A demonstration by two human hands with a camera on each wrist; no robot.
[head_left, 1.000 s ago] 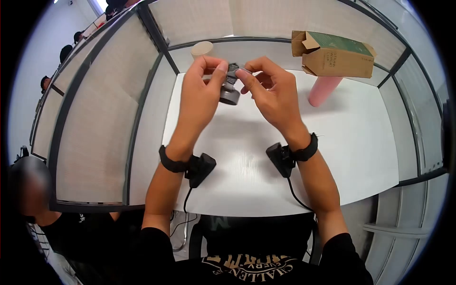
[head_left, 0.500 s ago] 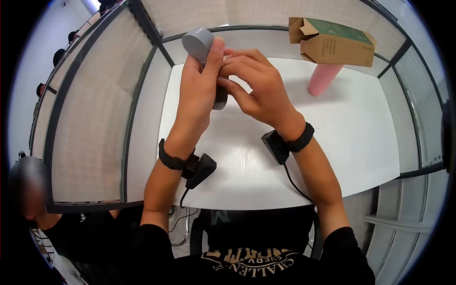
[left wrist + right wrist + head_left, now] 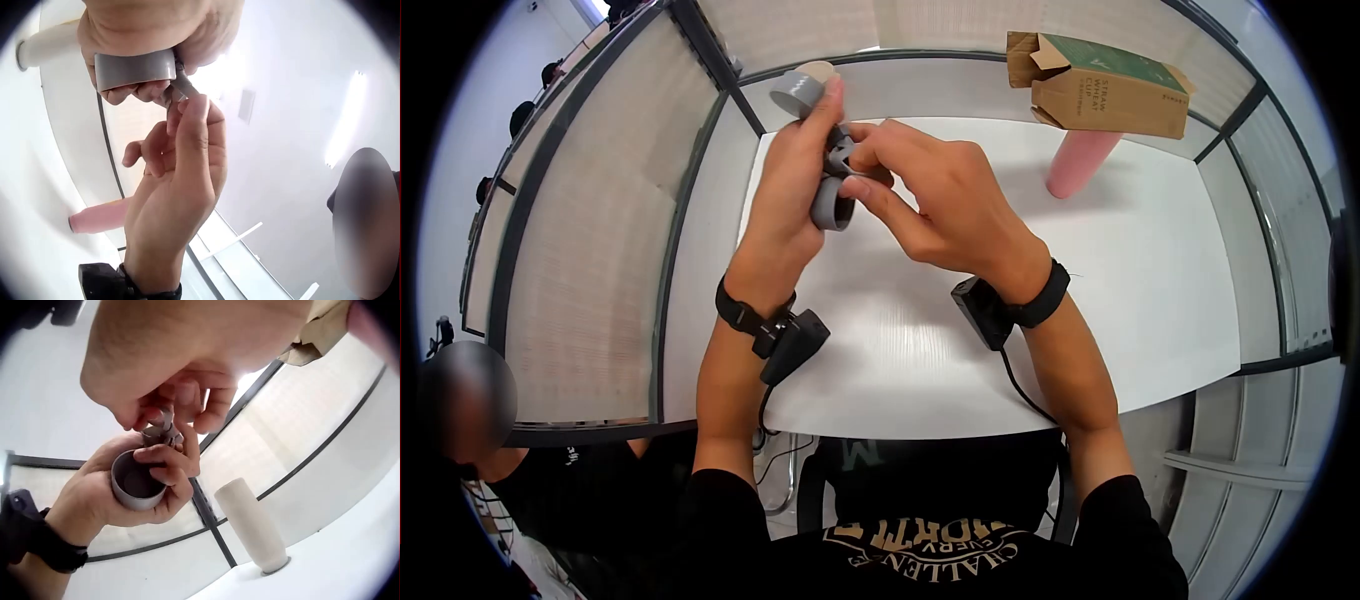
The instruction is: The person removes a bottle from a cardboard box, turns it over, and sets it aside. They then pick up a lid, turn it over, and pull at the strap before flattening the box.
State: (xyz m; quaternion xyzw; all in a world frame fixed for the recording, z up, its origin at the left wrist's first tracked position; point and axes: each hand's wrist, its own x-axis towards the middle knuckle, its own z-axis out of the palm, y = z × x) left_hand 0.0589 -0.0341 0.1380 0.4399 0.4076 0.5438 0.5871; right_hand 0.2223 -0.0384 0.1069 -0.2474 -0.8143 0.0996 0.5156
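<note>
In the head view, above the far left part of the white table, the left hand grasps a grey piece with round ends. The right hand pinches its middle. A pink cup and a cardboard box are at the far right.

In the left wrist view, the left hand's fingers are curled around the grey piece.

In the right wrist view, the right hand's fingertips pinch the small middle part. A white cylinder stands near.

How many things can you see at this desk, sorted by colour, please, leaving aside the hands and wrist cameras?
Grey: 1, the grey object gripped by the left hand and right hand
Pink: 1, the pink cylinder
Cream: 1, the cream cylinder
Brown: 1, the cardboard box
Total: 4
</note>
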